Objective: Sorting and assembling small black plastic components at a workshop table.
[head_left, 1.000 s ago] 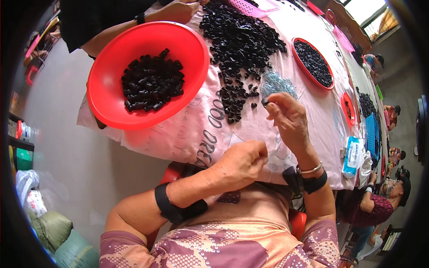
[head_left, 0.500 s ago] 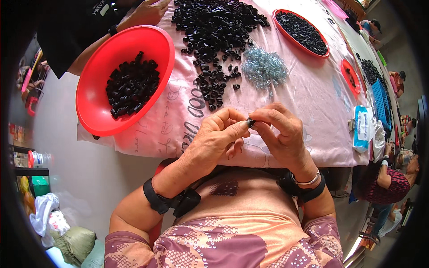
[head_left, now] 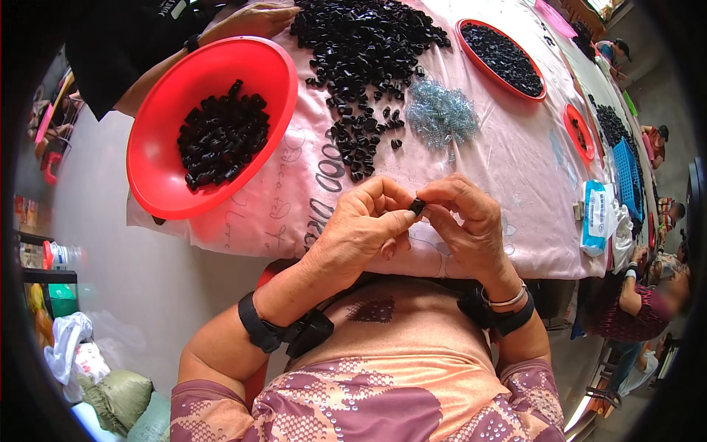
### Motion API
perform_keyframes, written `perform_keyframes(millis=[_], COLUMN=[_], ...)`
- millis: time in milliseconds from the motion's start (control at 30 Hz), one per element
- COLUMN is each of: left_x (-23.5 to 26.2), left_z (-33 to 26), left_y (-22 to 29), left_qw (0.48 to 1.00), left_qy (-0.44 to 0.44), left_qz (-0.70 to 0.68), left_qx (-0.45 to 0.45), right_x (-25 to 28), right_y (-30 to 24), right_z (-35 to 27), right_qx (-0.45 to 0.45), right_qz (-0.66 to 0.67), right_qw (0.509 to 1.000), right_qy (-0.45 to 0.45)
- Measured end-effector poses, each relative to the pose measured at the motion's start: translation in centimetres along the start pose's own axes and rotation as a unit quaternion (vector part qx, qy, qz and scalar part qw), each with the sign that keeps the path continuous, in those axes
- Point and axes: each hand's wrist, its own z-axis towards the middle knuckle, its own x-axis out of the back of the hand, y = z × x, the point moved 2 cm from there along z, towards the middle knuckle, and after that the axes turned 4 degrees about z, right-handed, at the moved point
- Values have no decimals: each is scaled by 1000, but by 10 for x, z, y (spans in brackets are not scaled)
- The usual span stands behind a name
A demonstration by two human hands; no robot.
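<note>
A small black plastic piece [head_left: 417, 206] is pinched between the fingertips of both hands, just over the table's near edge. My left hand [head_left: 368, 219] grips it from the left with thumb and forefinger, the other fingers curled. From the other side, my right hand [head_left: 465, 219] pinches the same piece. Beyond my hands spreads a heap of loose black plastic pieces [head_left: 368, 44], with stragglers trailing toward me. Right of these lies a tangled pile of small clear-bluish metal springs [head_left: 442, 114]. A red basin [head_left: 158, 158] at the left holds joined-looking black pieces [head_left: 223, 136].
A pink cloth [head_left: 515, 199] covers the table. Farther right stand a red tray of black parts [head_left: 501, 59], a small red dish [head_left: 578, 132], a blue basket [head_left: 627, 173] and a wipes packet [head_left: 595, 217]. Another person's hand [head_left: 250, 20] rests by the heap; others sit farther right.
The black piece has turned slightly between my fingertips, and both hands keep their pinch. The other person's hand has shifted toward the heap. The view has moved a little.
</note>
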Motion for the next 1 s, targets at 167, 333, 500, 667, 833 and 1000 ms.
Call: perform_keyframes(millis=[167,333,500,667,833,1000], left_x=[-2,-5,-4,-4,-5,-9], left_z=[0,-1,-1,-2,-4,-6], left_y=[0,5,5,3,4,9], left_qw=[1000,998,997,995,995,993], left_qy=[-9,9,11,13,32,28], left_qz=[12,68,71,99,93,119], left_qx=[-14,-16,-20,-22,-27,-8], right_x=[3,1,3,5,-1,6], right_y=[-7,-10,-10,-3,1,11], right_z=[2,3,2,0,-1,6], right_qx=[37,116,81,30,11,-40], right_qz=[-62,-119,-101,-84,-47,-47], right_qw=[997,986,992,996,999,998], right_qy=[-14,23,14,0,-16,-20])
